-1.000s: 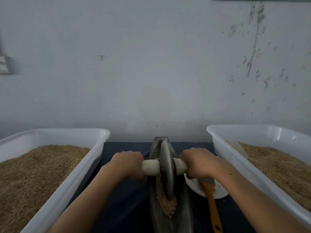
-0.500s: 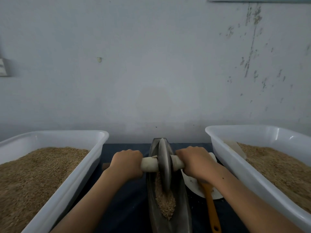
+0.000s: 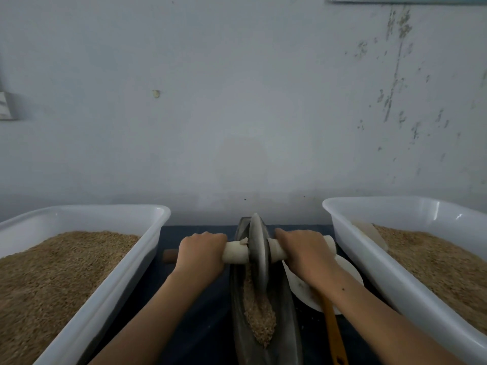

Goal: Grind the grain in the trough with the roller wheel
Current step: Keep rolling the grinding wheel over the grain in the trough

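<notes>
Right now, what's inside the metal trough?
The dark boat-shaped metal trough holds a strip of tan crushed grain and the grey roller wheel. Grain beneath the wheel is hidden.

I see both my forearms reaching forward from the bottom of the view, bare, and coming a little toward each other. My left hand [image 3: 201,255] is a fist with the knuckles up, its fingers curled around the left side of the wheel's handle [image 3: 235,252]. My right hand [image 3: 303,252] grips the right side of the same handle in the same way, back of the hand up, thumb hidden below. The two wrists are nearly straight and at about the same height. The hands are apart, one on each side.
</notes>
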The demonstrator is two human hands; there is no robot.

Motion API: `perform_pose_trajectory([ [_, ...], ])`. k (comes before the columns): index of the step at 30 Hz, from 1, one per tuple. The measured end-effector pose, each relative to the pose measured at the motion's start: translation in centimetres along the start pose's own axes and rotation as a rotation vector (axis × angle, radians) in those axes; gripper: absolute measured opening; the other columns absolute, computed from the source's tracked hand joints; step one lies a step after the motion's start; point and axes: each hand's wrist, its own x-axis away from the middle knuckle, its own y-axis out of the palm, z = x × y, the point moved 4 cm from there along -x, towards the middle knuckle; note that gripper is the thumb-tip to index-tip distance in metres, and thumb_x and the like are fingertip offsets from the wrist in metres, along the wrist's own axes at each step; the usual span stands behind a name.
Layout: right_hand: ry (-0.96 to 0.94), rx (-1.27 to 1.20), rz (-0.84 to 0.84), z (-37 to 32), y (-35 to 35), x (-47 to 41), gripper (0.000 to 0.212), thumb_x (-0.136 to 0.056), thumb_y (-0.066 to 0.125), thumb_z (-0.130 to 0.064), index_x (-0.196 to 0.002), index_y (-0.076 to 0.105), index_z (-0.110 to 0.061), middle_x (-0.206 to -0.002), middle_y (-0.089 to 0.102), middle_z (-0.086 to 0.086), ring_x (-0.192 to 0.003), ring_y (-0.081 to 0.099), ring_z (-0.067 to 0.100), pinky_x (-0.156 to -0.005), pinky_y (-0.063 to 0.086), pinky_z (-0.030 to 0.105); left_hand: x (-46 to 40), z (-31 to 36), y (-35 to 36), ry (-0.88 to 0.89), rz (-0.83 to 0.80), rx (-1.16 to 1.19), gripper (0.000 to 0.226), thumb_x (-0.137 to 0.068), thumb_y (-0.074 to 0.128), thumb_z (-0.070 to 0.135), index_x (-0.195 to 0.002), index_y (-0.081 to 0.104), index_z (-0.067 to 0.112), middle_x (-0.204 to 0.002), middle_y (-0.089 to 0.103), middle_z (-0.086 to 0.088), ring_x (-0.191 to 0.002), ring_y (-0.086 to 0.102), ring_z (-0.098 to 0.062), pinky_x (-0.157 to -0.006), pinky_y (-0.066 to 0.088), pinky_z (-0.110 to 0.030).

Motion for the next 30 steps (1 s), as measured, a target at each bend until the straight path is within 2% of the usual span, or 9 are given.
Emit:
perform_pose_trajectory([
  [2,-0.001,-0.011,0.031,0.1,0.2,0.1,0.02,-0.089,0.051,-0.015,-0.107,0.044,-0.021,-0.099,0.064,0.0,-0.09,0.061,0.025,-0.065,0.031,0.031,0.0,0.1,0.1,0.001,0.011,0.002,0.026,-0.088,0.058,0.034,-0.111,0.053,0.025,-0.104,0.062,0.002,-0.094,0.059,-0.017,-0.071,0.036,-0.028],
  [5,-0.024,-0.037,-0.035,0.3,0.0,0.2,0.019,-0.088,0.054,-0.017,-0.104,0.048,-0.023,-0.099,0.063,0.001,-0.09,0.06,0.023,-0.067,0.033,0.03,-0.1,0.0,0.1,0.007,-0.063,-0.015,0.028,-0.086,0.059,0.033,-0.111,0.055,0.022,-0.104,0.062,0.001,-0.094,0.059,-0.017,-0.071,0.037,-0.028],
  [10,-0.101,-0.035,-0.349,0.2,-0.7,0.3,0.025,-0.081,0.061,-0.014,-0.105,0.059,-0.019,-0.097,0.063,0.003,-0.081,0.058,0.021,-0.063,0.036,0.029,0.3,-0.5,0.3,0.035,-0.374,0.07,0.043,-0.077,0.069,0.036,-0.114,0.056,0.019,-0.103,0.063,0.001,-0.083,0.054,-0.014,-0.072,0.041,-0.028],
  [13,-0.112,-0.071,-0.447,0.2,-0.9,0.5,0.027,-0.08,0.064,-0.015,-0.107,0.06,-0.017,-0.097,0.063,0.004,-0.082,0.059,0.019,-0.063,0.038,0.027,0.6,-0.6,0.5,0.03,-0.481,0.102,0.041,-0.076,0.071,0.031,-0.112,0.059,0.017,-0.093,0.066,0.0,-0.077,0.058,-0.014,-0.07,0.044,-0.028],
  [16,-0.093,-0.024,-0.38,0.1,-0.8,0.3,0.026,-0.081,0.061,-0.013,-0.107,0.059,-0.017,-0.099,0.064,0.004,-0.087,0.062,0.022,-0.064,0.039,0.028,0.5,-0.5,0.4,0.0,-0.424,0.076,0.042,-0.075,0.071,0.034,-0.112,0.058,0.018,-0.098,0.065,0.001,-0.084,0.059,-0.016,-0.073,0.044,-0.029],
  [20,-0.021,-0.033,-0.175,0.0,-0.6,0.0,0.015,-0.087,0.052,-0.013,-0.099,0.05,-0.021,-0.101,0.063,0.003,-0.093,0.061,0.025,-0.069,0.035,0.031,-0.1,0.0,-0.1,-0.021,-0.155,-0.005,0.031,-0.084,0.063,0.034,-0.111,0.057,0.021,-0.1,0.061,0.001,-0.087,0.056,-0.016,-0.071,0.038,-0.029],
  [23,0.005,-0.026,-0.058,-0.1,-0.6,0.1,0.014,-0.091,0.05,-0.018,-0.104,0.045,-0.02,-0.101,0.063,0.002,-0.092,0.06,0.025,-0.067,0.032,0.031,-0.1,0.1,-0.3,-0.015,-0.013,-0.013,0.023,-0.088,0.057,0.033,-0.109,0.055,0.023,-0.102,0.061,0.002,-0.092,0.058,-0.017,-0.07,0.035,-0.028],
  [26,0.0,-0.025,-0.067,-0.2,-0.6,0.1,0.015,-0.092,0.051,-0.02,-0.105,0.045,-0.02,-0.102,0.063,0.003,-0.092,0.06,0.024,-0.068,0.031,0.03,0.0,0.0,-0.2,0.0,-0.032,-0.001,0.024,-0.087,0.057,0.034,-0.108,0.055,0.023,-0.101,0.062,0.002,-0.086,0.056,-0.014,-0.069,0.035,-0.028],
  [30,-0.039,0.013,-0.234,-0.2,-0.9,0.1,0.022,-0.086,0.057,-0.013,-0.107,0.055,-0.018,-0.103,0.062,0.004,-0.092,0.06,0.024,-0.068,0.034,0.03,0.0,-0.4,0.2,0.017,-0.244,0.031,0.035,-0.08,0.067,0.034,-0.111,0.058,0.02,-0.097,0.062,0.002,-0.081,0.053,-0.014,-0.07,0.04,-0.028],
])
